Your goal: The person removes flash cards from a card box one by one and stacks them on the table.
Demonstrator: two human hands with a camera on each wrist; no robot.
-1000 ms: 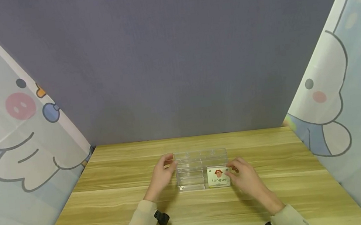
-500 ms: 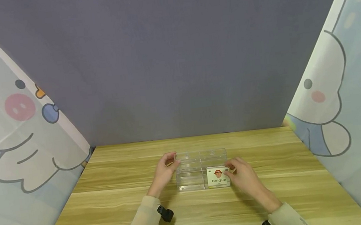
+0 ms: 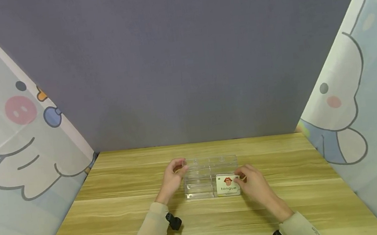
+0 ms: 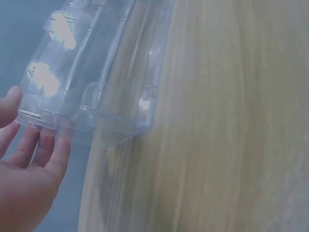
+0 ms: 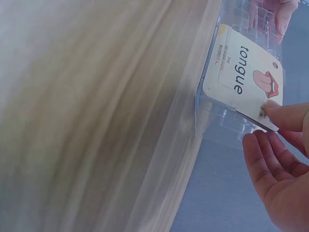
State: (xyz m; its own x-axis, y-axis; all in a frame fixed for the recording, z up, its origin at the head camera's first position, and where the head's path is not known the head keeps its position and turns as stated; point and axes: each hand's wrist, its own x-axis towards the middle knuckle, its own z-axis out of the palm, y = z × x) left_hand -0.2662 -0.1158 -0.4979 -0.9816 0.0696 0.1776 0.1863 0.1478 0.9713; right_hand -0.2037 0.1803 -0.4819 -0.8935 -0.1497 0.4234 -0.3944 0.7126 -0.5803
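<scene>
Nearest the person, two pale sleeves reached forward over the wooden table [image 3: 123, 218], each wrist carrying a small black camera. The right hand [image 3: 253, 185] lay at the right end of a clear plastic box [image 3: 199, 178]. Its thumb and fingertips [image 5: 282, 116] pinched the near corner of a white card [image 3: 228, 185] printed with a red mouth and the word "tongue". The remaining fingers were loosely curved, the palm empty. The card lay flat over the box's front right compartment, just left of that hand; the pinch at its corner seemed meant to steer or seat it there, though whether it lay fully inside could not be told.

The left hand [image 3: 172, 179] was at the opposite, left end of the box. In the left wrist view its fingers [image 4: 46, 145] were nearly straight and spread, their tips against the box's end wall, the thumb up near the top edge. It gripped nothing; it seemed to brace the box so that it would not slide under the right hand's push.

Beyond both hands, the box's rear compartments looked empty. Farther off stood a grey backdrop [image 3: 181, 56], with cartoon-printed curtains [image 3: 19, 133] at either side.
</scene>
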